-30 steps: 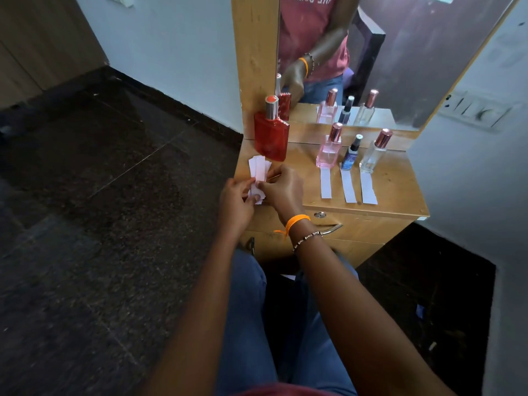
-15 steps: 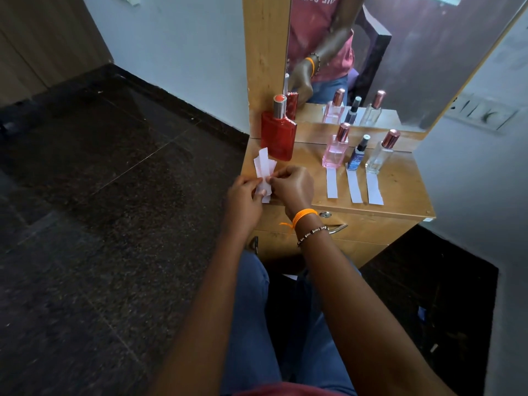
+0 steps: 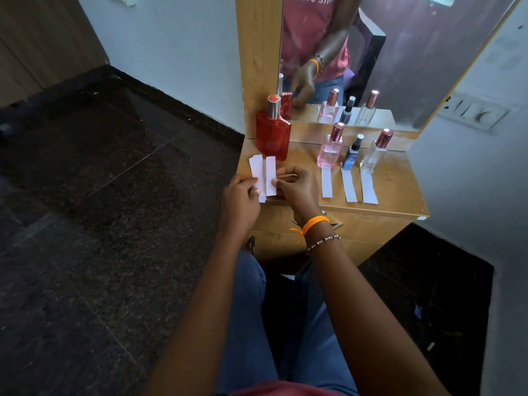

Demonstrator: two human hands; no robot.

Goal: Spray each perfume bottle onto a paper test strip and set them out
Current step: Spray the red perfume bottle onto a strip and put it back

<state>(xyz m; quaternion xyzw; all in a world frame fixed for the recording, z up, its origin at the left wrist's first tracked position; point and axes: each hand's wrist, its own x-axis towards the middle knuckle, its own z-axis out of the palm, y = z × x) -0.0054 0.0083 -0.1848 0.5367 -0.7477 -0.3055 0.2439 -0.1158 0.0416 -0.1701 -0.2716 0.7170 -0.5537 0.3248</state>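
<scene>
Fig.: strip separation at the wooden dressing table (image 3: 394,192), head view. I see both hands working a small stack of white paper test strips (image 3: 264,175) over the table's front-left corner. The left hand (image 3: 240,204) pinches the stack's lower edge w/ thumb and fingers closed on the paper; the right hand (image 3: 298,188) (orange thread and bead bracelet at the wrist) pinches the rightmost strip, fingertips narrow, apparently peeling it off the rest. The strips fan upward, nearly touching the base of the tall red glass perfume bottle w/ silver cap (image 3: 273,135), which stands just behind them, near the mirror (image 3: 400,52).

Right of the hands, three bottles stand in a row, each w/ a white strip laid flat in front: a pink square bottle w/ rose-gold cap (image 3: 330,151), a small dark-blue spray bottle (image 3: 352,154) and a clear slim bottle w/ rose-gold cap (image 3: 374,155). I judge those three done; the red bottle is left, approx. the last quarter of the task.

Risks from here: two strips could cling and come away together, as thin paper sticks; the loose remainder could slip off the table edge, since the stack overhangs it; a reach for the red bottle w/ paper in hand could tip it, being tall and close.
</scene>
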